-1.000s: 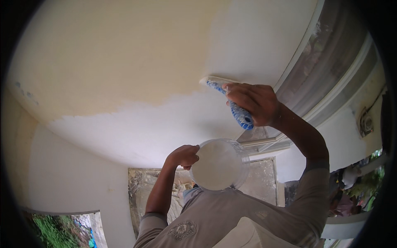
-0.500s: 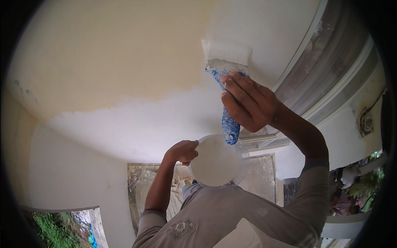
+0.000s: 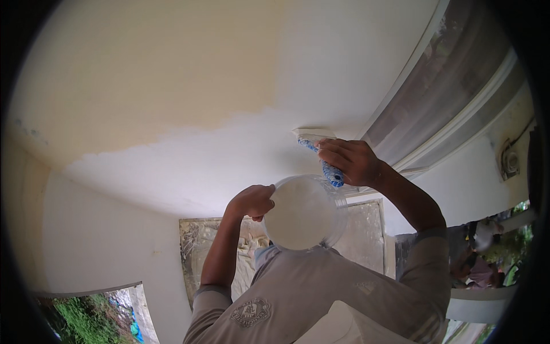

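Observation:
My right hand is closed on a paintbrush with a speckled blue handle; its pale bristles lie against the white part of the painted surface, below a cream-coloured patch. Below and left of the brush, my left hand grips the rim of a clear, round bucket of off-white paint, held close in front of my grey-shirted body.
A framed glazed window runs along the right, near a small wall fixture. A stained panel with crumpled sheeting shows behind me. An opening at lower left shows greenery. Another person is partly visible at far right.
The brush swung upward with its broad bristles showing, then came down to a lower spot on the white area, turned edge-on again. The bucket and my left hand rose slightly in view.

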{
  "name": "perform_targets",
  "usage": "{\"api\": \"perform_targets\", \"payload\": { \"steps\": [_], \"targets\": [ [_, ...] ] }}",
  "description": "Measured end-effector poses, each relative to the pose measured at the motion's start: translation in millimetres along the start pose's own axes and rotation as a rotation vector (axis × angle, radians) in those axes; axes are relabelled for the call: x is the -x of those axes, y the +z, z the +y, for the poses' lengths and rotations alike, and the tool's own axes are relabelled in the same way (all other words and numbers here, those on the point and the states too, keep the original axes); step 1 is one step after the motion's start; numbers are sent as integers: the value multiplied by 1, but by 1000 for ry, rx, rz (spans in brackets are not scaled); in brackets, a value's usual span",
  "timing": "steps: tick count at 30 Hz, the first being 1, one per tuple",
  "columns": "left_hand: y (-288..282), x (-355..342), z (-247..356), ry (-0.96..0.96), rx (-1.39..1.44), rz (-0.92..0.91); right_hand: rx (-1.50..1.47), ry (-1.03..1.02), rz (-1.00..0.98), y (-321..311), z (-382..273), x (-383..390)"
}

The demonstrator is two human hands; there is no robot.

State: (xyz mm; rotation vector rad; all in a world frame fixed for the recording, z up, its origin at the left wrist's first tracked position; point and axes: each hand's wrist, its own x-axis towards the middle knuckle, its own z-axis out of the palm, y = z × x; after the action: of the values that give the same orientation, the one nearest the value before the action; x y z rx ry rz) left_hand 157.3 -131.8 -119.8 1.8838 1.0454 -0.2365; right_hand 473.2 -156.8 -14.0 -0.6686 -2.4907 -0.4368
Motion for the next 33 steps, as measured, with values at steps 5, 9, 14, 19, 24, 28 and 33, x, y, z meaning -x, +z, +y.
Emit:
{"api": "perform_targets", "payload": {
  "steps": [5,9,14,19,24,28,33],
  "targets": [
    [0,-4,2,-26,-30,-16,6,62,206,-91,39,-19],
    [-1,-6,0,-26,-28,-35,106,-35,420,-165,55,-51],
    [0,-3,-5,-11,-26,-31,88,-59,387,-164,41,-54],
    [-1,-4,4,-25,-46,-32,-73,34,-50,-73,24,4],
    [3,-7,-6,68,-15,-1,-17,62,-124,-71,39,-2],
    [2,-12,-14,87,-8,-3,40,-14,149,-142,52,-66],
    [-2,-9,-9,87,12,-37,299,-74,345,-271,70,-147]
  ]
}}
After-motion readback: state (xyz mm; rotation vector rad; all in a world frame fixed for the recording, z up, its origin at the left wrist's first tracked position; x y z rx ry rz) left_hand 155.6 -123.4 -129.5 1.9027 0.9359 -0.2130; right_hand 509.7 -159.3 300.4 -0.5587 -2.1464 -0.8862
